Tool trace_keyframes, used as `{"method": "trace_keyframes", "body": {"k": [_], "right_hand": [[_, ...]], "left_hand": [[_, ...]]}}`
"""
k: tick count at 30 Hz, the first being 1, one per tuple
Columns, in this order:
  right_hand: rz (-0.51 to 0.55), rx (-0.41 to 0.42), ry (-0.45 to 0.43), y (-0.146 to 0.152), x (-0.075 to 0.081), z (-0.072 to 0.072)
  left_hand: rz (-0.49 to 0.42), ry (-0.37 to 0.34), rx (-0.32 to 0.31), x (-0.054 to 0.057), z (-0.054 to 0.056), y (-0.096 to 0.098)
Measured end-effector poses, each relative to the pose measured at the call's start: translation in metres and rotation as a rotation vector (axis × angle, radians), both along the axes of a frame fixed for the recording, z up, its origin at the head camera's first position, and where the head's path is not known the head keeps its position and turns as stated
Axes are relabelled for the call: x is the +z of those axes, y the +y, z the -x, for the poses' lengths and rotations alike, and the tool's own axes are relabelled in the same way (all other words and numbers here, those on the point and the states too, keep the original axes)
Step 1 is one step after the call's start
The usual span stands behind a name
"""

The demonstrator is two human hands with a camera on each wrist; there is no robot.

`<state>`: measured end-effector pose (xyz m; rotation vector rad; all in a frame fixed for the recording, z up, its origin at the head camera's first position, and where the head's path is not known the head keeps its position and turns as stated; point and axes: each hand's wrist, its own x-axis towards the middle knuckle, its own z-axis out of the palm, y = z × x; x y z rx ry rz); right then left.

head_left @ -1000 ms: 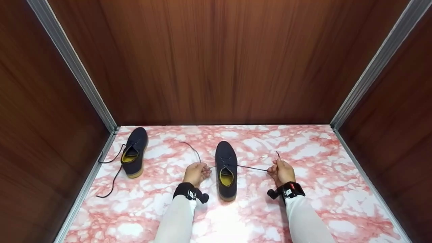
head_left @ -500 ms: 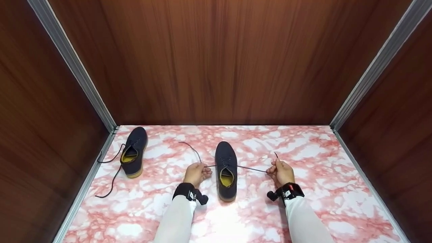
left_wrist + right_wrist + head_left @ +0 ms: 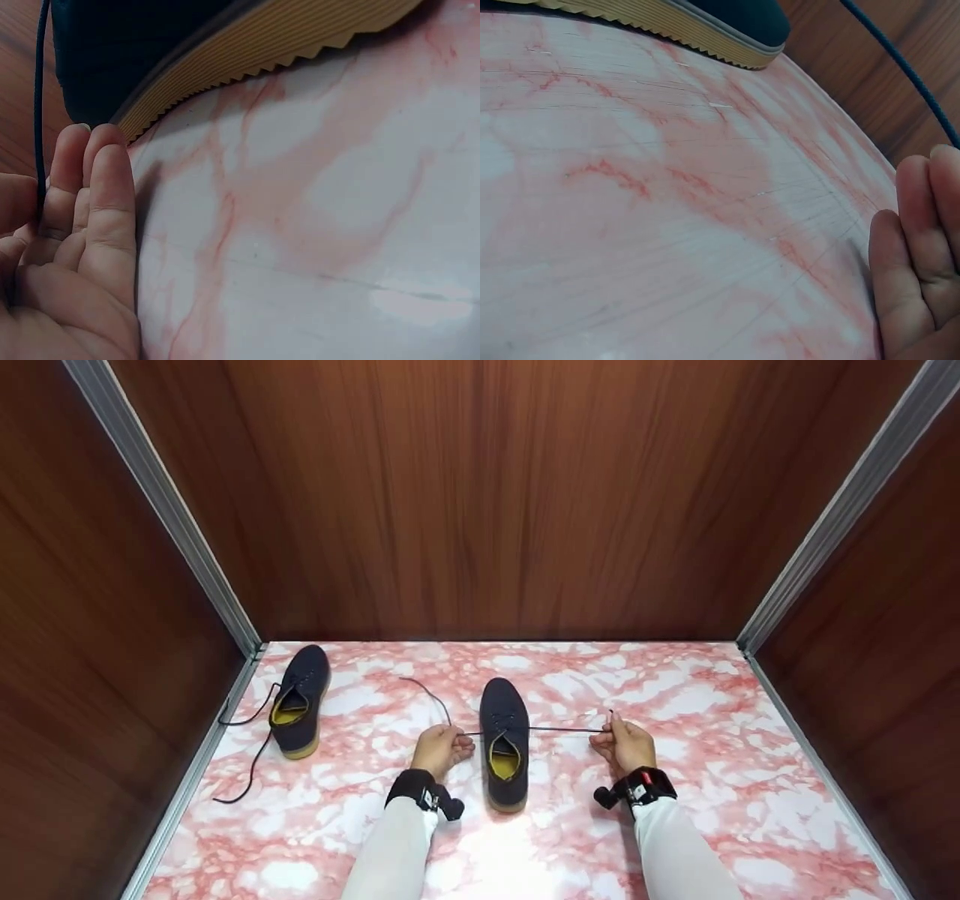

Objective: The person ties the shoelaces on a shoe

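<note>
A dark navy shoe point(image 3: 504, 701) with a yellow lining and a tan ridged sole point(image 3: 225, 64) stands in the middle, toe pointing away. To its left my left hand point(image 3: 439, 750) pinches one shoelace point(image 3: 40, 90) between thumb and index finger; the lace's loose end curves away past the fingers. On the other side my right hand point(image 3: 631, 746) pinches the second shoelace point(image 3: 566, 729), drawn straight out from the shoe, with a short tip showing above the fingertips. The other fingers of the left hand are extended. In the right wrist view the pinching fingertips are out of frame.
A matching shoe point(image 3: 306, 671) stands at the far left, its untied laces point(image 3: 251, 776) trailing to its left. The tabletop point(image 3: 720, 780) has a red and white marbled pattern. Brown wood-look panels point(image 3: 480, 502) with grey metal edging enclose the back and both sides.
The right shoelace sloped down to my right hand before and now runs nearly level. Less of its tip shows above the fingers. The left hand and both shoes have hardly moved.
</note>
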<state>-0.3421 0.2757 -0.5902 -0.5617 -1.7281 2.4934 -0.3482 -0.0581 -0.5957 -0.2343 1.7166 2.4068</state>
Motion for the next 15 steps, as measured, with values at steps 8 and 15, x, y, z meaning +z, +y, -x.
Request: {"method": "trace_keyframes", "body": {"k": [8,15], "right_hand": [[-0.025,-0.031,-0.026,-0.004,0.003,0.001],[-0.042,0.029,-0.038,-0.002,0.006,-0.002]], "left_hand": [[0.019,0.012,0.021,-0.018,0.011,0.001],[0.036,0.005,0.029,-0.024,0.014,0.001]]}}
